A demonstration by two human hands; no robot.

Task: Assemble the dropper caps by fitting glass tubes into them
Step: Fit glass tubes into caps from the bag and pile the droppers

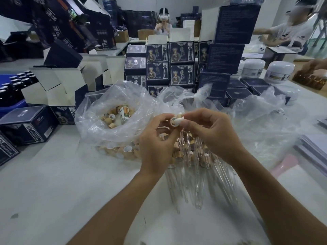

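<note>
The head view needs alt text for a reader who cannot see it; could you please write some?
Two hands, left and right, hold a dropper cap between them above a pile of glass tubes on a white table. A clear bag of caps sits behind, before stacked dark boxes.

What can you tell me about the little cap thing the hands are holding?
The dropper cap is small, with a tan, wood-coloured collar and a white rubbery bulb sticking out of it toward the right. It lies on its side above the table, over a pile of clear glass tubes. The left hand pinches the collar; the right hand pinches the bulb end. Whether a tube is already in it cannot be told.
</note>
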